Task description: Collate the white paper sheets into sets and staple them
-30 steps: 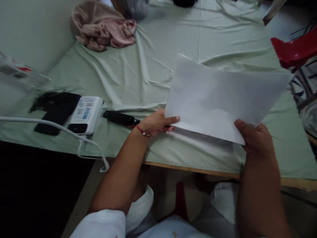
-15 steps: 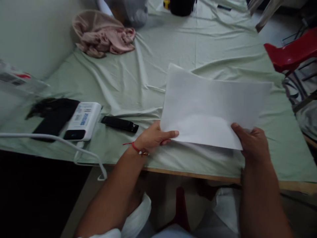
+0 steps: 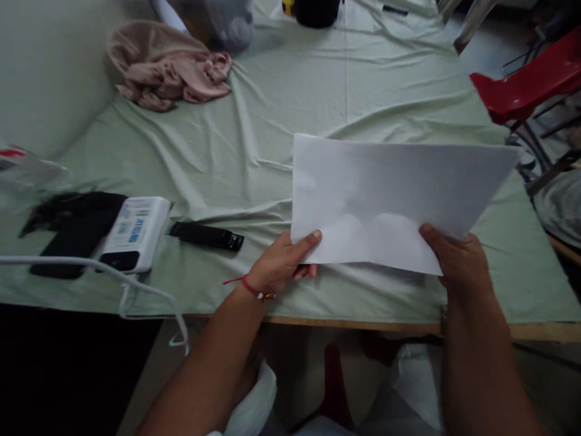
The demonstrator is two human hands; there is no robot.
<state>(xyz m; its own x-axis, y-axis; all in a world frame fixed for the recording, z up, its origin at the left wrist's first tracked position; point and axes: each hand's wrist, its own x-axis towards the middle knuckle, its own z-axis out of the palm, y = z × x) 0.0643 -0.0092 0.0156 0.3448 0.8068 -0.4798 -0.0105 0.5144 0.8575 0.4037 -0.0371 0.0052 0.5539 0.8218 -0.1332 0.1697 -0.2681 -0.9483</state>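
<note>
White paper [image 3: 385, 194], blank on the side facing me, is held just above the cloth-covered table [image 3: 272, 109]. I cannot tell whether it is one sheet or several. My left hand [image 3: 287, 259] grips its near left corner, thumb on top and fingers underneath; a red string bracelet is on that wrist. At the near right corner my right hand [image 3: 458, 254] pinches the paper the same way, its fingers mostly hidden below. To the left of my left hand lies a black stapler-like object [image 3: 206, 235].
A white power bank [image 3: 138, 233] with a white cable [image 3: 91, 261] lies left, beside a black flat item [image 3: 68, 251]. Farther back are a crumpled pink cloth [image 3: 177, 72], a clear container [image 3: 231, 24] and a black pot-like object [image 3: 316, 12]. A red chair [image 3: 531, 85] stands right.
The paper's far left corner has dropped, and its far edge now runs straighter and stretches farther right. Both hands keep their hold. The view has shifted slightly to the right.
</note>
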